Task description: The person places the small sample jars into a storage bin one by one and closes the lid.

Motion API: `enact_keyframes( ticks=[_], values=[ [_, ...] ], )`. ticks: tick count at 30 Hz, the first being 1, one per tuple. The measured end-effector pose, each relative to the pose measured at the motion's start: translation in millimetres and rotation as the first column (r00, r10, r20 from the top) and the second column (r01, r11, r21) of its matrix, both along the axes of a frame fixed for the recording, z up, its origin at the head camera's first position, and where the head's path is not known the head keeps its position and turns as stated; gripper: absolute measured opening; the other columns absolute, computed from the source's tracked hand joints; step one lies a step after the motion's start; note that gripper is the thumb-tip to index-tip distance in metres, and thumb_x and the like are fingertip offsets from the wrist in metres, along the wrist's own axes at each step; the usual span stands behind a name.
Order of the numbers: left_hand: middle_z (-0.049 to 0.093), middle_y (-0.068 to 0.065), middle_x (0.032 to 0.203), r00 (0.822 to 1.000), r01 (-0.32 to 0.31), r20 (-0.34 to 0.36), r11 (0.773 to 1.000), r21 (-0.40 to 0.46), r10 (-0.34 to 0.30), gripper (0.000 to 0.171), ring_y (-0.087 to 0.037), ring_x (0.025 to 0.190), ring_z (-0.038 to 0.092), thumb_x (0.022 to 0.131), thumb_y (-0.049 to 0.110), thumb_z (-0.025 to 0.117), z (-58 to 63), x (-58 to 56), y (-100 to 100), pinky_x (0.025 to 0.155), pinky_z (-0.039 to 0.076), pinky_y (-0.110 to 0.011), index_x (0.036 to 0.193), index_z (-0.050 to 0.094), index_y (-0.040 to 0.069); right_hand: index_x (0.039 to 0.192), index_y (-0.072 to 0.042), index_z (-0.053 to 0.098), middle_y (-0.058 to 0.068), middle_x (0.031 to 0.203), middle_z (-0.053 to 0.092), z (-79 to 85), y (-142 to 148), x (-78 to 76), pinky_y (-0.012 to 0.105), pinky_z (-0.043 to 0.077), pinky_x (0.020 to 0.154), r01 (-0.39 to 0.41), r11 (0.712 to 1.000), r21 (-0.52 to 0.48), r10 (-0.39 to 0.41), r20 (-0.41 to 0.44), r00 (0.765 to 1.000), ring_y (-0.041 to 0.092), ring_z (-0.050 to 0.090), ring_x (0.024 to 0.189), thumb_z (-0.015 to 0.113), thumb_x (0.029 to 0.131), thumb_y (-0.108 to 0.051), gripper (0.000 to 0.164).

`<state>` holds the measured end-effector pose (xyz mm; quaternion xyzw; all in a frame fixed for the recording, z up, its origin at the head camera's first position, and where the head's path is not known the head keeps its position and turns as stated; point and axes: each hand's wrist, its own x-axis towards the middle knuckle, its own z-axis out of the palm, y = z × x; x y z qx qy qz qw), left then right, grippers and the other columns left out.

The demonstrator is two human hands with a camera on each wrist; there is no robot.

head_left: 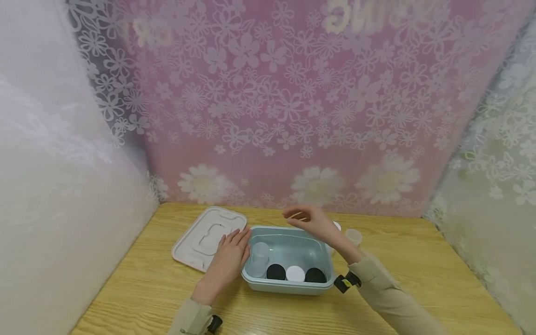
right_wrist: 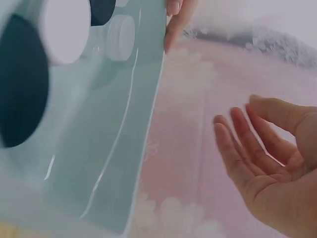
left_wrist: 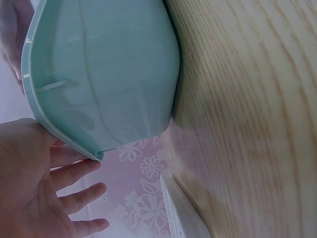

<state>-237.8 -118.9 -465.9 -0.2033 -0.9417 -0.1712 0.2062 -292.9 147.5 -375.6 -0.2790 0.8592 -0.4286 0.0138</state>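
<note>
A: Which step in hand?

B: Probably packing the light-blue rectangular plastic bin on the wood-grained yellow bench.

A: Holding what so far?

B: Along the bin's near wall, a black-topped round container, a white-topped round container and a second black-topped container. At the bin's left end, two clear round plastic containers. Cannot tell about contents.

A: And outside?

B: Just right of the bin, a white-capped container, partly hidden, and a translucent round container. Left of the bin, a white rounded-rectangular plastic lid, lying off.

A: Gripping anything?

B: Only touching the bin's left rim with the left grip, straight-fingered. Carrying nothing in the right grip, loosely curved near the bin's far rim.

A: Next move?

B: Seems to call for reaching right of the bin, pinching one loose container, lifting well over the rim and steadying the bin meanwhile.
</note>
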Motion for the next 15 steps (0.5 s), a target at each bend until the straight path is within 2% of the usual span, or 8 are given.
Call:
enact_keyframes(
  ticks=[4,7,12,15],
  values=[
    [0.058,-0.015,0.143,1.0,0.002,0.0,1.0,0.003,-0.002,0.041,-0.041,0.134,0.051,0.103,0.017,0.06,-1.0,0.4,-0.2,0.107,0.038,-0.066,0.141,0.059,0.001,0.126,-0.009,0.069,0.013,0.122,0.071,-9.4,18.2,2.8,0.04,0.058,0.09,0.054,0.993,-0.104,-0.06,-0.051,0.997,0.03,0.069,0.109,0.067,0.099,-0.016,0.028],
    [0.058,-0.015,0.143,1.0,0.002,0.003,1.0,0.004,-0.002,0.041,-0.041,0.134,0.05,0.103,0.017,0.059,-1.0,0.4,0.0,0.107,0.038,-0.066,0.141,0.059,0.001,0.129,-0.007,0.067,0.014,0.125,0.069,-15.1,33.4,4.0,0.033,0.057,0.093,0.087,0.98,-0.181,-0.1,-0.063,0.993,0.028,0.067,0.112,0.067,0.099,-0.017,0.031],
    [0.058,-0.016,0.143,1.0,0.004,0.001,1.0,0.009,-0.004,0.041,-0.04,0.134,0.05,0.103,0.016,0.06,0.1,1.1,0.3,0.107,0.038,-0.066,0.141,0.058,0.001,0.133,-0.003,0.064,0.018,0.129,0.066,-25.4,62.2,2.1,0.016,0.051,0.093,0.149,0.952,-0.267,-0.177,-0.083,0.981,0.008,0.064,0.111,0.066,0.1,-0.016,0.035],
    [0.058,-0.016,0.143,1.0,0.004,0.0,1.0,0.011,-0.004,0.041,-0.04,0.134,0.05,0.103,0.016,0.06,0.9,1.5,0.3,0.107,0.038,-0.066,0.141,0.059,0.001,0.135,0.001,0.062,0.023,0.131,0.063,-32.2,79.6,0.9,0.012,0.049,0.092,0.175,0.939,-0.297,-0.211,-0.094,0.973,0.001,0.062,0.11,0.065,0.1,-0.013,0.037]
  ],
)
